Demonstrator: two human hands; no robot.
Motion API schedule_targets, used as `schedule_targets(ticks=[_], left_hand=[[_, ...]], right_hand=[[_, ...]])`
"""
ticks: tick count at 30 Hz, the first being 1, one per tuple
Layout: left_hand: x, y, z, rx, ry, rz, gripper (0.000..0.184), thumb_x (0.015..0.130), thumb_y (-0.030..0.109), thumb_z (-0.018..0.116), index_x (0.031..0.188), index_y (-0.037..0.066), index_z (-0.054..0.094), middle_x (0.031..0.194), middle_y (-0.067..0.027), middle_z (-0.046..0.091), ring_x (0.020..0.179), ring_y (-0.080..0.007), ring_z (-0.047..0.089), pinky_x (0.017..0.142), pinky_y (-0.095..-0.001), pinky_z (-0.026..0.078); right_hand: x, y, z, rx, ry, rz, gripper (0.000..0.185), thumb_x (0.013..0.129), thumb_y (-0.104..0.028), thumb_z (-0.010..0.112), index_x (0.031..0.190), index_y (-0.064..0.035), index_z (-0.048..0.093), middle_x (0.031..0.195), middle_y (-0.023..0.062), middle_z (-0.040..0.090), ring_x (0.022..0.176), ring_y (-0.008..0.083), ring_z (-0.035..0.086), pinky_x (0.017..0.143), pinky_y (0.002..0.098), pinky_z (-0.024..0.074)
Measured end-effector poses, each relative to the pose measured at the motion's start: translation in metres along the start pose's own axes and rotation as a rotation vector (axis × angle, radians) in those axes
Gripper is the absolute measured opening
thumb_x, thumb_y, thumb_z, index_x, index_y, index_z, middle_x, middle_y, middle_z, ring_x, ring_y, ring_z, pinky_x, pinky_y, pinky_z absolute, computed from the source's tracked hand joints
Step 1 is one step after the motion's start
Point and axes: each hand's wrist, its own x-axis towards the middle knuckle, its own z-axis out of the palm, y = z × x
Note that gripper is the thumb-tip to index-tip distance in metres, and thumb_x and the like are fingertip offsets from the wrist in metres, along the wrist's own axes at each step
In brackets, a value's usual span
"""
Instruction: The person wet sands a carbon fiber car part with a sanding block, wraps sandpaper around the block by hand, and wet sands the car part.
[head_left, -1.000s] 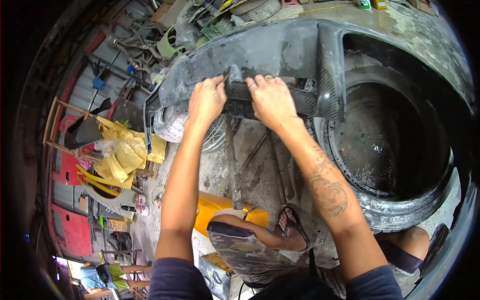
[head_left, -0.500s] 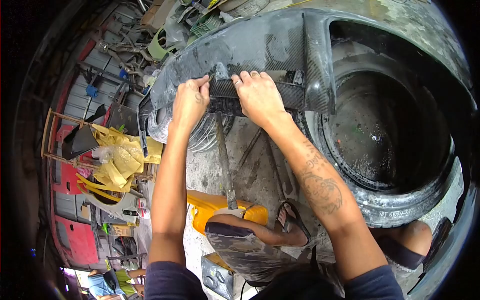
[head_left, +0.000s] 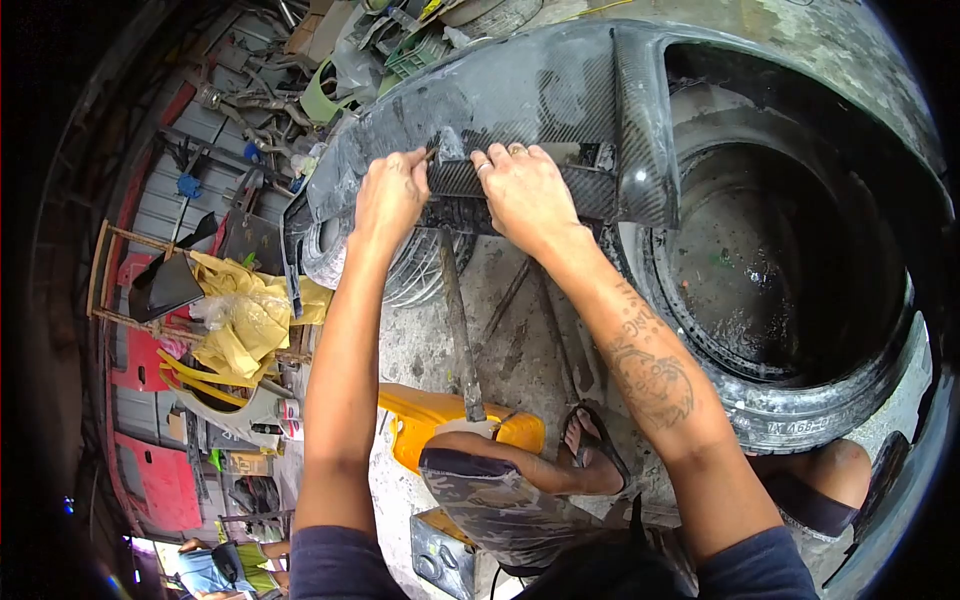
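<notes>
A large carbon-fibre car body panel, dusty grey with bare black weave, lies across the top of the view. My left hand is closed in a pinch at a slot in the panel. A small brownish tip shows at its fingertips, too small to name. Beside it, my right hand curls its fingers over the edge of the slot, gripping the panel's lower strip; the undersides of these fingers are hidden. Between the hands a whitish, dusty patch marks the surface.
Tyres stand under the panel at right and left. Below are a wooden stick, a yellow plastic piece and my sandalled foot. Yellow sheeting and scattered parts lie left. Another person is at bottom left.
The whole view has shifted slightly, with panel and hands appearing a little further right. My left hand's fingertips have moved slightly along the slot; my right hand keeps its hold.
</notes>
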Motion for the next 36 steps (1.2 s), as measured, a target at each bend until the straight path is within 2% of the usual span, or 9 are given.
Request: schedule_targets(ticks=[4,5,8,13,16,23,26,31,36], left_hand=[[-0.01,0.01,-0.008,0.018,-0.023,0.004,0.026,0.093,0.013,0.062,0.111,-0.003,0.075,0.091,-0.0309,0.068,0.087,-0.0444,0.07,0.082,-0.0463,0.057],[-0.008,0.013,-0.01,-0.042,-0.046,-0.079,0.027,0.093,0.012,0.062,0.112,-0.002,0.075,0.09,-0.0303,0.069,0.085,-0.0441,0.071,0.081,-0.0465,0.057],[0.002,-0.008,0.009,-0.002,0.022,0.005,0.026,0.093,0.011,0.062,0.112,-0.001,0.075,0.089,-0.0298,0.069,0.083,-0.0441,0.071,0.08,-0.0458,0.057],[-0.006,0.017,-0.037,-0.022,-0.094,-0.028,0.026,0.094,0.014,0.063,0.113,0.0,0.075,0.097,-0.0293,0.07,0.092,-0.0412,0.071,0.084,-0.0437,0.056],[-0.01,0.016,-0.051,-0.008,-0.004,-0.105,0.026,0.094,0.014,0.062,0.112,0.001,0.075,0.097,-0.0278,0.071,0.093,-0.042,0.071,0.084,-0.0432,0.056],[-0.007,0.007,0.003,0.007,-0.014,-0.059,0.029,0.095,0.012,0.057,0.114,0.0,0.074,0.101,-0.0284,0.07,0.096,-0.0438,0.069,0.09,-0.0482,0.055],[-0.013,0.02,-0.008,0.017,-0.038,-0.091,0.029,0.094,0.012,0.057,0.114,-0.001,0.074,0.101,-0.0287,0.07,0.095,-0.0442,0.069,0.09,-0.0478,0.055],[-0.01,0.005,0.003,-0.02,0.028,0.013,0.027,0.094,0.012,0.059,0.112,-0.001,0.074,0.099,-0.0293,0.07,0.092,-0.0447,0.07,0.087,-0.0481,0.055],[-0.008,0.011,0.011,-0.013,0.106,-0.02,0.027,0.092,0.009,0.057,0.11,-0.001,0.075,0.094,-0.0303,0.07,0.088,-0.0447,0.07,0.083,-0.0497,0.057]], right_hand=[[0.0,0.002,-0.003,0.006,-0.003,-0.021,0.043,0.081,-0.008,0.067,0.123,-0.0013,0.067,0.104,0.0111,0.067,0.102,0.027,0.066,0.092,0.0398,0.0509],[0.001,0.002,-0.003,0.003,-0.003,-0.017,0.043,0.081,-0.008,0.067,0.123,-0.0013,0.067,0.105,0.011,0.067,0.102,0.0272,0.066,0.092,0.0399,0.0509],[-0.001,-0.001,0.0,-0.006,-0.015,-0.023,0.043,0.082,-0.01,0.067,0.124,-0.0012,0.067,0.106,0.0112,0.067,0.103,0.0275,0.066,0.093,0.0405,0.0506],[-0.004,0.0,-0.001,-0.013,-0.007,-0.018,0.044,0.084,-0.012,0.067,0.127,-0.001,0.066,0.11,0.0115,0.067,0.105,0.0273,0.065,0.095,0.0411,0.0494],[-0.004,0.0,-0.001,-0.018,-0.019,-0.022,0.045,0.085,-0.012,0.066,0.129,-0.0012,0.064,0.11,0.011,0.066,0.106,0.0272,0.064,0.095,0.0407,0.0484],[-0.005,-0.002,-0.003,-0.015,-0.037,-0.015,0.044,0.085,-0.012,0.065,0.128,-0.001,0.064,0.111,0.0117,0.066,0.106,0.0277,0.064,0.095,0.0412,0.0489],[-0.002,0.001,-0.002,-0.02,-0.03,-0.01,0.045,0.085,-0.011,0.066,0.128,-0.0014,0.065,0.112,0.0118,0.067,0.107,0.0279,0.065,0.096,0.0415,0.0494],[-0.003,-0.001,-0.004,-0.01,-0.049,-0.009,0.045,0.084,-0.011,0.066,0.128,-0.0021,0.065,0.112,0.012,0.067,0.106,0.0283,0.065,0.096,0.041,0.0497],[-0.003,-0.001,-0.003,0.006,-0.039,-0.008,0.046,0.083,-0.011,0.067,0.128,-0.0022,0.065,0.11,0.0114,0.066,0.106,0.0278,0.065,0.095,0.0407,0.0496]])
